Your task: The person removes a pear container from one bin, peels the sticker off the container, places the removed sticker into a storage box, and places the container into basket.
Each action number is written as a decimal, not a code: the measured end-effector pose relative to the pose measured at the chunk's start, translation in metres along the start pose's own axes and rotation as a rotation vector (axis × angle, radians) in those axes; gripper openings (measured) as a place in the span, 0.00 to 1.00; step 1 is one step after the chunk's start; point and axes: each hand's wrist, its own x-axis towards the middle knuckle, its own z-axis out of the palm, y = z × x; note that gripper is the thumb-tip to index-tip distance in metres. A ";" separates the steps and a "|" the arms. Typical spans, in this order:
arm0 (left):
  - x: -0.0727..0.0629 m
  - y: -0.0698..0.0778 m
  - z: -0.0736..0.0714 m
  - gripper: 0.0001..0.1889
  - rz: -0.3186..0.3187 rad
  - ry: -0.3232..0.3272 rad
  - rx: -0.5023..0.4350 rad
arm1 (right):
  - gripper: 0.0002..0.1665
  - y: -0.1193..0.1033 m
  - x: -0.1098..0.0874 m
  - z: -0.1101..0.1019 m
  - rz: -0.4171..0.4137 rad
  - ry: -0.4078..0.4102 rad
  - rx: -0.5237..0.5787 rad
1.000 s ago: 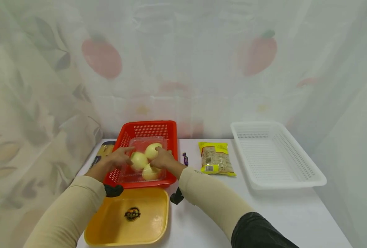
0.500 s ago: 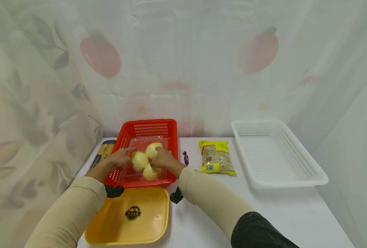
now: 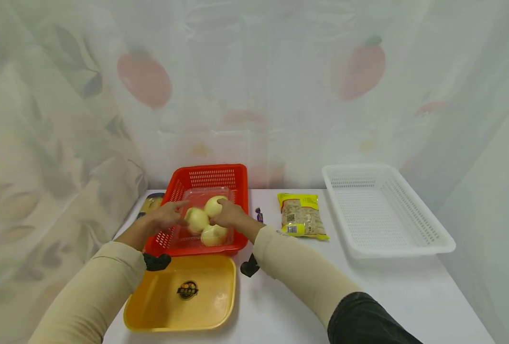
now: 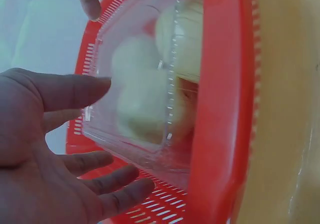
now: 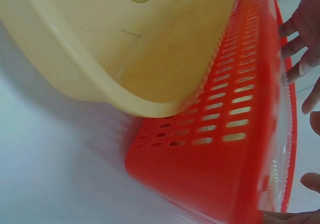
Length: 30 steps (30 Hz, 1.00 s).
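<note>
In the head view, three pale yellow onions (image 3: 197, 220) sit inside a clear plastic box (image 3: 200, 193), which lies in the red basket (image 3: 181, 181). My left hand (image 3: 167, 216) hovers at the box's left side. In the left wrist view its fingers (image 4: 75, 90) are spread, apart from one another, with nothing in them. Over the right part of the box is my right hand (image 3: 230, 214), its fingertips overlapping the onions from above. Only parts of its fingers (image 5: 311, 181) show at the right edge of the right wrist view, spread apart; whether they touch the box is unclear.
A yellow tray (image 3: 164, 313) stands in front of the basket. Right of the basket lie a purple-wrapped candy (image 3: 259, 216) and a yellow-ended food bag (image 3: 301, 217). A white basket (image 3: 392, 253) is farther right. A partly hidden package (image 3: 152, 203) lies behind my left arm.
Both hands stay over the box, with only slight finger movement. The whole head view has shifted a little; the onions keep their places in the box.
</note>
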 end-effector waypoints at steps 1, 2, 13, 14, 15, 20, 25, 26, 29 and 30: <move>-0.001 0.001 -0.001 0.42 0.001 0.005 -0.006 | 0.43 -0.001 0.000 -0.001 -0.005 -0.002 0.003; -0.002 0.003 -0.003 0.43 0.003 0.007 -0.013 | 0.44 -0.002 0.000 -0.002 -0.009 -0.006 0.007; -0.012 0.010 -0.014 0.47 0.005 0.040 0.005 | 0.47 -0.009 -0.005 -0.022 -0.050 -0.065 0.137; -0.013 0.011 -0.014 0.48 0.002 0.047 0.008 | 0.47 -0.008 -0.006 -0.025 -0.060 -0.070 0.147; -0.014 0.012 -0.015 0.48 0.005 0.048 0.015 | 0.48 -0.008 -0.006 -0.028 -0.066 -0.071 0.147; -0.018 0.022 -0.017 0.47 0.043 0.036 0.044 | 0.49 -0.010 -0.012 -0.049 -0.086 -0.074 0.153; -0.022 0.035 -0.019 0.46 0.048 0.031 0.047 | 0.48 -0.012 -0.020 -0.068 -0.077 -0.073 0.125; -0.023 0.038 -0.020 0.46 0.046 0.034 0.052 | 0.47 -0.012 -0.022 -0.071 -0.079 -0.070 0.115; -0.025 0.044 -0.020 0.46 0.048 0.045 0.082 | 0.47 -0.012 -0.028 -0.081 -0.080 -0.066 0.104; -0.026 0.047 -0.019 0.46 0.049 0.047 0.095 | 0.47 -0.012 -0.030 -0.085 -0.081 -0.064 0.100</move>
